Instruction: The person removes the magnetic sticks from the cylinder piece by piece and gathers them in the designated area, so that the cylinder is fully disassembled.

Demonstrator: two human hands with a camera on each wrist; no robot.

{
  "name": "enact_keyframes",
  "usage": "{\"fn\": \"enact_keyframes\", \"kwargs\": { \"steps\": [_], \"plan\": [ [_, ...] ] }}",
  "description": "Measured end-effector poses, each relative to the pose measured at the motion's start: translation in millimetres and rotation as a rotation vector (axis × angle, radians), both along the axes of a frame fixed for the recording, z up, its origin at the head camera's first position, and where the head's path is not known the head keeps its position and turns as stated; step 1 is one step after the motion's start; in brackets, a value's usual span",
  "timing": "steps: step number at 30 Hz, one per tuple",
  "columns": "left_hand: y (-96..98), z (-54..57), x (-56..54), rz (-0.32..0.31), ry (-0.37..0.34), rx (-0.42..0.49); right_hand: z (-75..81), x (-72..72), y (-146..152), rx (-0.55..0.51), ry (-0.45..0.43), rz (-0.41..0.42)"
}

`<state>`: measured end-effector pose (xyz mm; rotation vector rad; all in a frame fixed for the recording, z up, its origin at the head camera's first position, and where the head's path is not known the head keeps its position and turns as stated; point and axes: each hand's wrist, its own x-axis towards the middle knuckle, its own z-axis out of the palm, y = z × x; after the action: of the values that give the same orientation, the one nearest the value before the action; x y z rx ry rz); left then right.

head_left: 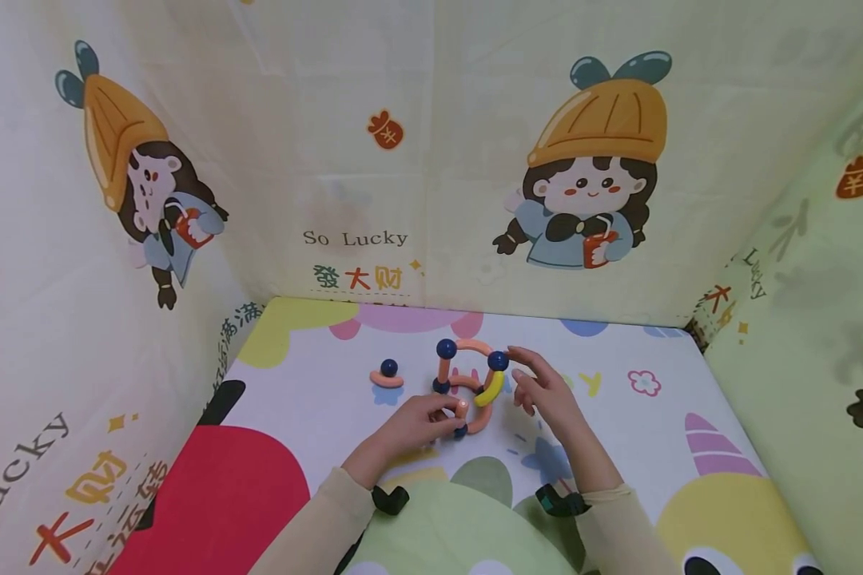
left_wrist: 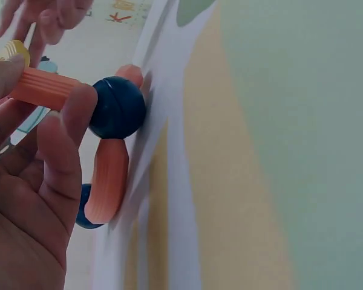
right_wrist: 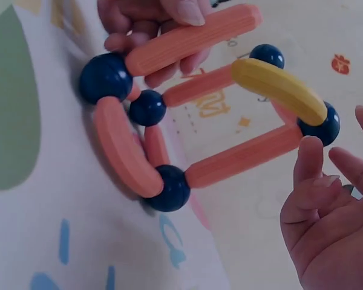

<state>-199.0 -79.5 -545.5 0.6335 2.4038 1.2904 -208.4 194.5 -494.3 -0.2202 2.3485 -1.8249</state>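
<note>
A small frame of salmon-orange rods and dark blue balls stands on the table. My left hand (head_left: 419,425) pinches an upright orange rod (right_wrist: 196,39) between thumb and fingers; its foot meets a blue ball (left_wrist: 117,107) on the tabletop. A curved yellow rod (right_wrist: 281,87) hangs from an upper blue ball (head_left: 498,362), its other end free. Beside that ball is my right hand (head_left: 552,401), fingers loosely bent and holding nothing. One fingertip lies at the ball in the right wrist view; contact is unclear. An arched orange rod (head_left: 475,346) links the two upper balls.
Left of the frame, a loose blue ball (head_left: 389,367) sits with a curved orange rod (head_left: 386,381) on the table. The tabletop (head_left: 604,431) carries a colourful printed cover. Printed cloth walls (head_left: 446,200) enclose the back and both sides.
</note>
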Motion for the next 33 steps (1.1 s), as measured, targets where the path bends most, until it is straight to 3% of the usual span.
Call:
{"fn": "enact_keyframes", "kwargs": {
  "steps": [6,17,25,33],
  "plan": [
    [0.8,-0.4,2.2,0.013,-0.020,0.015,8.9,-7.7,-11.8,0.005,-0.047,0.058],
    [0.1,-3.4,-0.5,-0.019,0.104,-0.031,10.1,-12.2,-19.9,0.026,-0.108,0.037],
    [-1.4,-0.9,-0.5,0.007,0.041,0.038,9.8,-12.5,-20.2,-0.005,-0.107,0.061],
    [-9.0,1.1,0.2,0.024,0.042,-0.012,6.8,-14.0,-19.3,-0.017,-0.098,0.072]
  ]
}}
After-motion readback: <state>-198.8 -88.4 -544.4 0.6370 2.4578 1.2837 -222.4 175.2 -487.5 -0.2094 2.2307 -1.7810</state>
